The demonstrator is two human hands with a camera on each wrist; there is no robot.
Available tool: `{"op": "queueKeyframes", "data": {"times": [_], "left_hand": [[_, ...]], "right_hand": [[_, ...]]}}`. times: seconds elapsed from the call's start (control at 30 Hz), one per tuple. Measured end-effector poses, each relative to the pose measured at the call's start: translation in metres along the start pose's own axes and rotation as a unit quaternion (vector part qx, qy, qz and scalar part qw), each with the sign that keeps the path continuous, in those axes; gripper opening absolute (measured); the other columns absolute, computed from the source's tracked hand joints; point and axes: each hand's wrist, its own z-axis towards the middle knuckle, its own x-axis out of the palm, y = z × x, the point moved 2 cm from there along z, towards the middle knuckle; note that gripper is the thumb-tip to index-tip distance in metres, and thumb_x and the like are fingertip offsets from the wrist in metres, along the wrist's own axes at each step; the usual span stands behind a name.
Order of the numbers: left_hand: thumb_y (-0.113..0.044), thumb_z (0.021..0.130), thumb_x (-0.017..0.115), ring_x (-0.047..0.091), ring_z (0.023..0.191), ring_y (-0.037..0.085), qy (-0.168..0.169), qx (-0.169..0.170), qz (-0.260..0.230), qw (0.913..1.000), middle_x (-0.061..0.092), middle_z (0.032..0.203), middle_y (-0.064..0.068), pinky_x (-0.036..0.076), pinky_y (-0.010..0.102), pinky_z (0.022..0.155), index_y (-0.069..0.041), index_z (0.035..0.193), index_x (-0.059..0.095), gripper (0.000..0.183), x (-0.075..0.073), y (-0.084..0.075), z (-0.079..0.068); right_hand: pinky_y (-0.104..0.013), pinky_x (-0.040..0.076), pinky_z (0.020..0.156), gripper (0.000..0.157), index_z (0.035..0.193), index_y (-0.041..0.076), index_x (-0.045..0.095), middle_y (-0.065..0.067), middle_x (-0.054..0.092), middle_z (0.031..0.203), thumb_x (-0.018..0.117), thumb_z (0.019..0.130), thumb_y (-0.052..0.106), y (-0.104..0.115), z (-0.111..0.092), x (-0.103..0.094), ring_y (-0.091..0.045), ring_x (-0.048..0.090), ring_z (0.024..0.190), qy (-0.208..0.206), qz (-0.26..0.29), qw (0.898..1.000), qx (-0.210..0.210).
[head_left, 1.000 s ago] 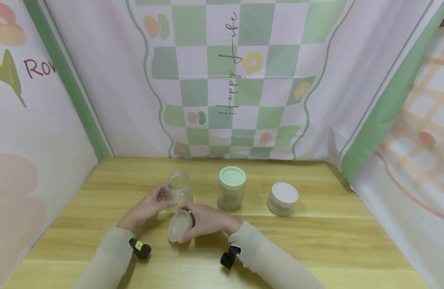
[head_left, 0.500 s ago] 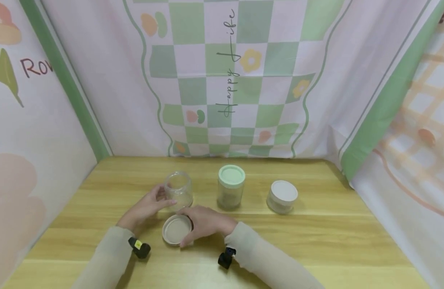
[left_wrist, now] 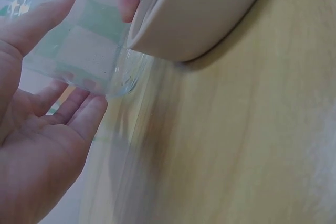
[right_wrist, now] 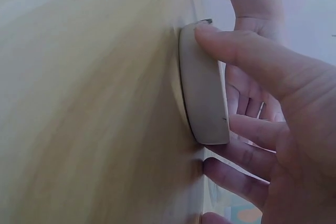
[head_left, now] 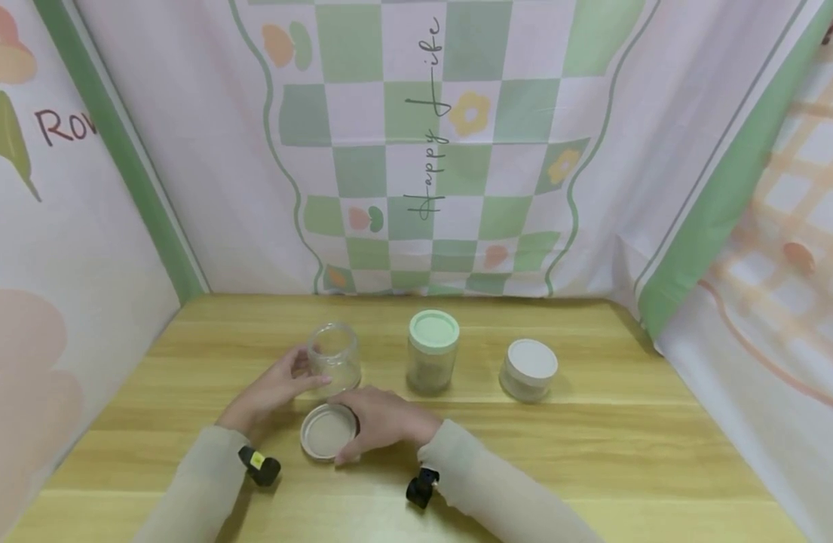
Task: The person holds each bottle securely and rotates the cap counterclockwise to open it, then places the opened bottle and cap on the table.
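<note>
1. Glass jar (head_left: 336,363), lidless, stands left on the surface (head_left: 592,467), held in the left grip (head_left: 278,387), which is partly hidden behind it.
2. Beige lid (head_left: 326,432), hollow side up, sits nearer; the right grip (head_left: 384,419) pinches it, covering its right edge.
3. Right of them stand a green-lidded jar (head_left: 433,354), contents unclear, and a low white-lidded jar (head_left: 528,369).

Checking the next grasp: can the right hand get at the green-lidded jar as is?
Probably yes: nothing visible blocks the green-lidded jar, though the right hand grips the beige lid.
</note>
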Motion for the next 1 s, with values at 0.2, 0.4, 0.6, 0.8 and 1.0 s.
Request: {"op": "queueKeyframes", "data": {"times": [0.2,0.4,0.6,0.8,1.0], "left_hand": [[-0.038,0.090,0.075,0.038,0.138,0.045,-0.003,0.002,0.006,1.0000,0.038,0.152,0.025,0.029,0.065,0.111,-0.003,0.150,0.033,0.081,0.000,-0.001,-0.001],[-0.039,0.091,0.074,0.038,0.137,0.046,-0.006,0.005,0.030,0.9995,0.037,0.152,0.026,0.034,0.066,0.108,-0.003,0.153,0.028,0.085,-0.002,-0.005,-0.003],[-0.039,0.091,0.074,0.033,0.141,0.045,-0.010,0.011,0.029,0.9995,0.031,0.156,0.022,0.033,0.067,0.107,-0.005,0.156,0.022,0.090,-0.005,-0.009,-0.005],[-0.038,0.092,0.074,0.034,0.139,0.046,-0.006,0.028,0.028,0.9992,0.030,0.157,0.022,0.035,0.067,0.107,-0.009,0.156,0.022,0.088,-0.006,-0.012,-0.006],[-0.037,0.092,0.073,0.033,0.138,0.049,-0.016,0.048,0.034,0.9981,0.029,0.156,0.024,0.034,0.067,0.107,-0.011,0.157,0.021,0.087,-0.008,-0.021,-0.009]], "right_hand": [[-0.023,0.048,0.083,0.085,0.141,0.016,0.055,0.009,0.065,0.121,0.091,0.070,0.047,-0.002,0.000,0.001,-0.004,0.057,0.101,0.005,-0.003,1.000,0.001],[-0.023,0.048,0.088,0.090,0.145,0.012,0.051,0.005,0.062,0.128,0.089,0.073,0.049,-0.003,-0.001,0.000,-0.006,0.056,0.107,0.012,0.015,1.000,-0.010],[-0.023,0.048,0.088,0.085,0.147,0.014,0.050,0.006,0.061,0.130,0.084,0.078,0.051,-0.004,-0.004,-0.003,-0.004,0.056,0.107,0.021,0.052,0.998,-0.001],[-0.036,0.047,0.101,0.077,0.148,0.014,0.049,0.004,0.057,0.139,0.073,0.087,0.055,-0.003,-0.006,-0.011,-0.011,0.055,0.121,0.005,0.020,1.000,0.011],[-0.043,0.046,0.105,0.068,0.148,0.016,0.047,-0.001,0.055,0.143,0.067,0.094,0.051,0.000,-0.010,-0.028,-0.019,0.054,0.127,-0.024,-0.001,1.000,0.001]]}}
